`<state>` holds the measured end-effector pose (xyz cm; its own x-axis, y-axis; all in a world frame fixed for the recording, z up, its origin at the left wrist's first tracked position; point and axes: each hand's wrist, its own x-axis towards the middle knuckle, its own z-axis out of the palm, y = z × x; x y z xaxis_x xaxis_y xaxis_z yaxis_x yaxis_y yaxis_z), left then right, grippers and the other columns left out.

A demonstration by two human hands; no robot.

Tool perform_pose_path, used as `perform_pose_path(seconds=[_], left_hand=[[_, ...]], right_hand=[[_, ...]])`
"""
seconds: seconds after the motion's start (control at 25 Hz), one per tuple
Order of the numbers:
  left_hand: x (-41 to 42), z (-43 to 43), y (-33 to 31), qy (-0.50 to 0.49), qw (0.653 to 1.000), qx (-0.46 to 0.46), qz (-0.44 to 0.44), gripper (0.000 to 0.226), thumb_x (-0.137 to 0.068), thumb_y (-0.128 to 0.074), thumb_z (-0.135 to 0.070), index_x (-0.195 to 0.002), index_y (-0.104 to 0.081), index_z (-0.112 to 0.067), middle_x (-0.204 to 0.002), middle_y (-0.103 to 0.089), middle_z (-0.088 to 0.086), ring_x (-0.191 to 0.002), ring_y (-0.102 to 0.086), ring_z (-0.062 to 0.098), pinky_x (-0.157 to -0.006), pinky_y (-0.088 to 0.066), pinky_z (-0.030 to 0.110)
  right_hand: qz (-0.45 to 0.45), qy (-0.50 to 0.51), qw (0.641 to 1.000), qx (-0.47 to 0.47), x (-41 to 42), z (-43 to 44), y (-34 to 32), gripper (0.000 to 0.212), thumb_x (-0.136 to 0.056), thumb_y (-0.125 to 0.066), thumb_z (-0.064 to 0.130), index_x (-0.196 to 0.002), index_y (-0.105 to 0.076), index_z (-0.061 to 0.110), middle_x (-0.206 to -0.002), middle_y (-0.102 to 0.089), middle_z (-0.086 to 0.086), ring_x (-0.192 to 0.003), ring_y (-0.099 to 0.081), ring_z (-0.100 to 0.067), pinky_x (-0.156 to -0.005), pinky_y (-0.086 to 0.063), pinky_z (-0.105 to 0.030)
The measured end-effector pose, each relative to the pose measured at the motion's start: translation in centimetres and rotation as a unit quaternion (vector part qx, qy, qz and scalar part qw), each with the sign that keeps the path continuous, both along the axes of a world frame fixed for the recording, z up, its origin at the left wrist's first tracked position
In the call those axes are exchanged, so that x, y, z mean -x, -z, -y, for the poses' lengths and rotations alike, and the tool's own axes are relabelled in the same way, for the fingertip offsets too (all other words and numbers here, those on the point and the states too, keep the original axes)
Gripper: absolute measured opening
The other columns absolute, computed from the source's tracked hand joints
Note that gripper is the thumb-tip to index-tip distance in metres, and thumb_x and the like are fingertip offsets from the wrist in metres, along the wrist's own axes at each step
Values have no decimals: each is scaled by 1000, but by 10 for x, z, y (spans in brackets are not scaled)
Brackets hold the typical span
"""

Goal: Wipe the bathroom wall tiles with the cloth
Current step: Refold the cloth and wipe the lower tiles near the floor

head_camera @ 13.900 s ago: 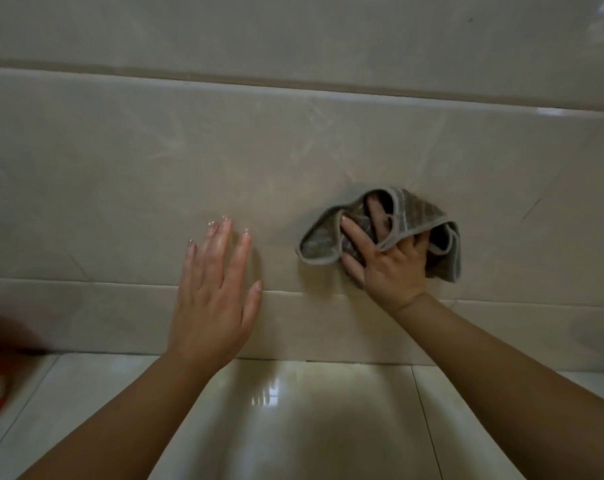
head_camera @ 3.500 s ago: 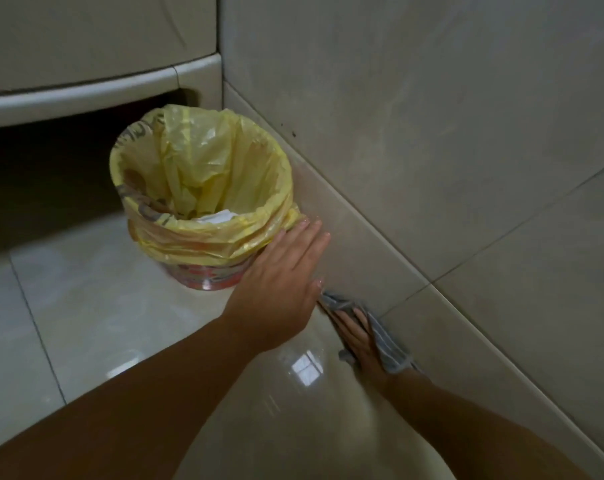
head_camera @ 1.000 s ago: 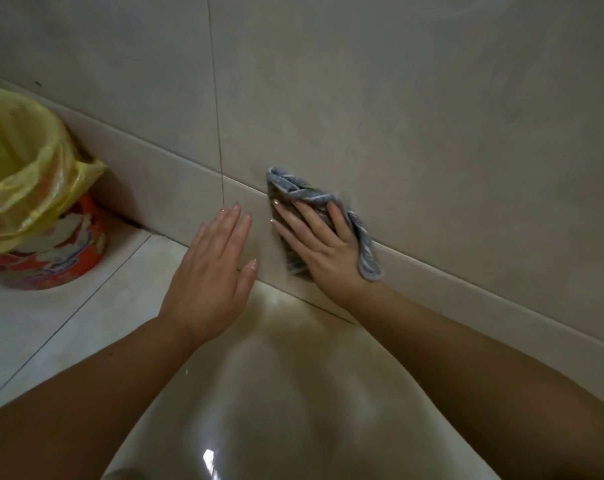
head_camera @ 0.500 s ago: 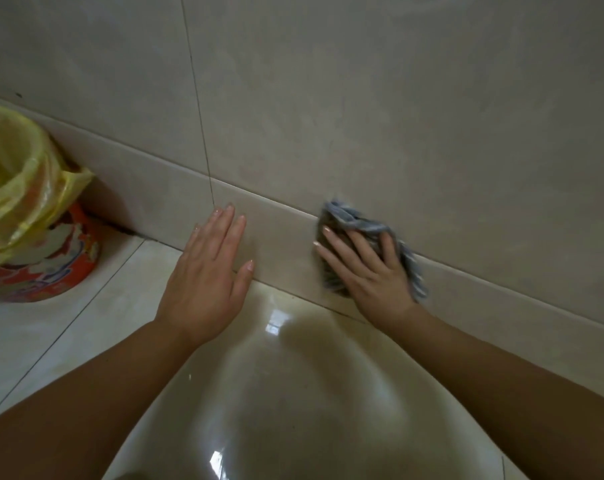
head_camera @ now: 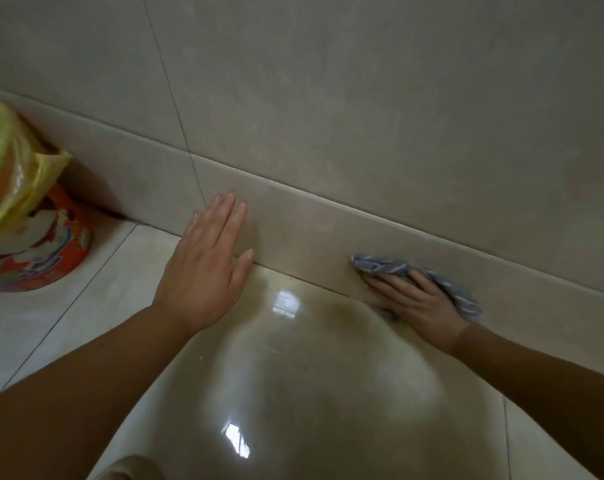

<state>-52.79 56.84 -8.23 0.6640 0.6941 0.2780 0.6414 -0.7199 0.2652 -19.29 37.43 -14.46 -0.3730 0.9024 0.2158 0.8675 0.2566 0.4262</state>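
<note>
The right hand point(head_camera: 414, 303) lies at the middle right of the frame with its fingers straight and spread. It presses the grey cloth point(head_camera: 380, 266) flat against the low skirting strip point(head_camera: 311, 230) at the foot of the wall tiles point(head_camera: 362, 116), just above the floor point(head_camera: 293, 393). The cloth is bunched above the fingertips and trails along the far edge of the hand; the fingers are not curled round it.

The left hand point(head_camera: 203, 271) is at the centre of the frame, well apart from the cloth. Its fingers are straight and close together, the palm flat on the same strip, holding nothing.

At the left edge stands a red patterned bin point(head_camera: 40, 251) lined with a yellow bag point(head_camera: 2, 174), close to the wall. The floor is glossy and shows bright reflections.
</note>
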Motion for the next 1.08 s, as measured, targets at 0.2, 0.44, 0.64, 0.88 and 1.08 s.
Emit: perform_pose_path(seconds=[0.2,0.44,0.64,0.88,1.08], left_hand=[[-20,2,-10,14,1000,-6,22,65,-99,-31,-40,-155,-22,-9,-164,-18,10,-153,-11,20,-125,-9,38],[1,1,2,28,999,-15,-10,63,-101,-30,-41,-155,-26,-9,-163,-21,10,-152,-13,20,-124,-12,40],[4,3,12,38,998,-23,-35,61,-101,-34,-37,-153,-30,-6,-163,-23,12,-152,-16,22,-124,-13,40],[-21,40,6,123,989,-62,-52,60,-101,-36,-36,-153,-31,-7,-163,-22,12,-152,-17,23,-123,-16,42],[-31,58,-5,143,985,-84,-51,61,-100,-35,-37,-152,-32,-5,-163,-23,13,-152,-17,24,-123,-15,42]], right_hand=[[10,-19,994,-104,60,-71,-41,50,-87,-41,8,-135,-55,12,-143,-51,-1,-137,-32,-21,-119,-4,-43],[6,-27,1000,11,126,-162,44,38,-95,-38,0,-125,-61,0,-135,-58,-9,-128,-52,-24,-122,-5,-39],[-33,-8,998,57,104,-123,71,45,-102,-23,2,-138,-49,6,-141,-53,-7,-133,-47,-25,-120,-10,-27],[-16,45,998,-43,31,-27,5,48,-96,-31,8,-143,-40,15,-149,-41,2,-134,-36,-19,-120,-1,-39],[-6,144,977,-154,36,-8,-52,60,-93,-40,21,-151,-26,24,-159,-14,-2,-148,-2,-27,-118,6,-55]])
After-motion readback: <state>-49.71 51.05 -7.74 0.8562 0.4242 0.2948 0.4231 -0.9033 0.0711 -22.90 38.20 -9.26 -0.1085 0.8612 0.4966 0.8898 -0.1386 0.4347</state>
